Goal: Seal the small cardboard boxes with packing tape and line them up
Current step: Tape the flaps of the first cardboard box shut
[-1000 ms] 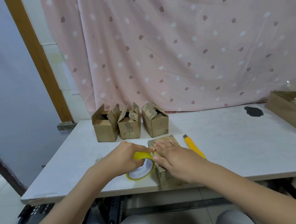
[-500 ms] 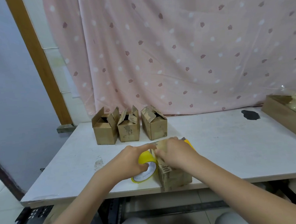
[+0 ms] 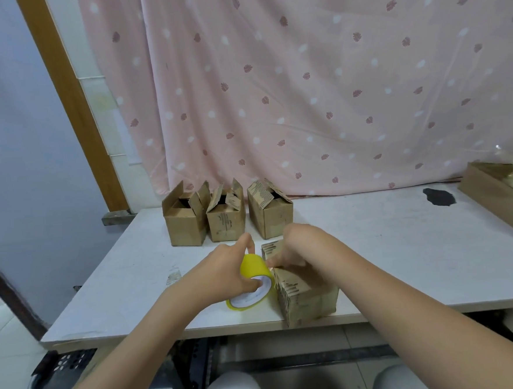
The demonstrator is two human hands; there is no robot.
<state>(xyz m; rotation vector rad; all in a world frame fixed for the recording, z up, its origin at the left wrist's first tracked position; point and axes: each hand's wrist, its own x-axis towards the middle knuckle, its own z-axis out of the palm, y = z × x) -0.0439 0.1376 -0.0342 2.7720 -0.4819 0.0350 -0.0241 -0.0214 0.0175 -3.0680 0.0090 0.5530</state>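
L hand [image 3: 227,270] grips yellow tape roll [image 3: 253,281], thumb in the core, index finger straight up over the top. Roll sits on edge, touching left face of near box [image 3: 304,294]. R hand [image 3: 295,250] on top of that box at the left edge, fingers curled down next to the roll; can't tell if pinching tape or just pressing. Near box at front edge of table [image 3: 375,265]. 3 open boxes [image 3: 225,217] in a row at the back, flaps up, rightmost slightly apart. Bigger carton [image 3: 495,196] far right. Pink curtain [image 3: 317,83] behind.
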